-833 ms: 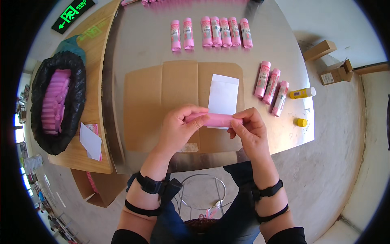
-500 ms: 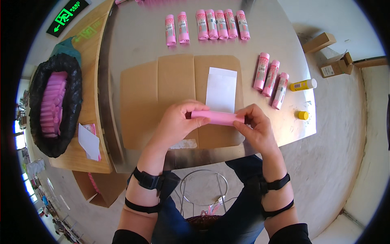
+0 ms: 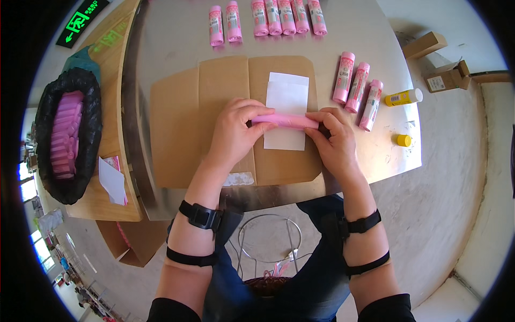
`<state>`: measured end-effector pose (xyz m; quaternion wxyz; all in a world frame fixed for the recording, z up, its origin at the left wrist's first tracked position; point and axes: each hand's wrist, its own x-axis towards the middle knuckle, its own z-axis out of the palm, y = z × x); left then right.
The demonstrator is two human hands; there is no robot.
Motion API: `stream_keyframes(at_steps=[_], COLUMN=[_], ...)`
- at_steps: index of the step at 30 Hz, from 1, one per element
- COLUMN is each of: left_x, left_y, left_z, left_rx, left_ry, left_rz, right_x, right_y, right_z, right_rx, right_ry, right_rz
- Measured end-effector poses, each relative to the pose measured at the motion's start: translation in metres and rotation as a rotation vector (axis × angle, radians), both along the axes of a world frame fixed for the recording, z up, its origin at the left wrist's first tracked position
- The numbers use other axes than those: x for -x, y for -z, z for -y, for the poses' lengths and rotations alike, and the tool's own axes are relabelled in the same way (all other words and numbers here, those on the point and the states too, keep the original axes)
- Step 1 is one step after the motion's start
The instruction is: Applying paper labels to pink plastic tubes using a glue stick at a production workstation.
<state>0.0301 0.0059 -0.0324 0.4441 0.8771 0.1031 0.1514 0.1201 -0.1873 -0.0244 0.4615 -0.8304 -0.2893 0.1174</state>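
Note:
A plain pink roll of plastic bags (image 3: 287,121) lies crosswise over white paper slips (image 3: 287,96), pinched at both ends. My left hand (image 3: 238,126) grips its left end between thumb and fingers, and my right hand (image 3: 335,131) grips the right end. The slips overlap on a flattened brown cardboard sheet (image 3: 182,129); whether the roll touches them I cannot tell. To the right of my right hand stand apart three pink rolls with printed wrappers (image 3: 358,88), a yellow glue stick (image 3: 402,97) with a white base, and its yellow cap (image 3: 404,140).
Several wrapped pink rolls (image 3: 273,19) line the metal table's (image 3: 171,32) far side. At left, a black-bag-lined container (image 3: 48,182) of pink rolls and some paper slips (image 3: 111,180) sit on a wooden surface. Below is an open carton (image 3: 142,244); a stool (image 3: 270,217) stands between my legs.
Both hands have carried the pink roll farther up the cardboard, from the near end of the paper slips to across their middle. The view has shifted slightly.

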Motion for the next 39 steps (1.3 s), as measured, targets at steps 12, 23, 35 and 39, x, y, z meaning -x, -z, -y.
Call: stream_keyframes(at_steps=[12,23,35,39], left_x=[0.004,0.005,-0.002,-0.003], left_y=[-0.006,-0.041,-0.034,-0.041], left_z=[0.002,0.015,0.023,0.028], left_rx=[-0.039,-0.811,-1.155,-1.051], left_ry=[0.059,0.498,0.549,0.515], left_rz=[-0.052,-0.058,0.049,0.022], right_x=[-0.007,-0.009,-0.010,-0.011], right_y=[0.010,0.005,0.010,0.012], right_z=[0.003,0.005,0.008,0.010], right_rx=[-0.061,-0.061,-0.117,-0.124], right_ry=[-0.028,-0.065,-0.049,-0.050], right_rz=[0.151,0.248,0.212,0.188])
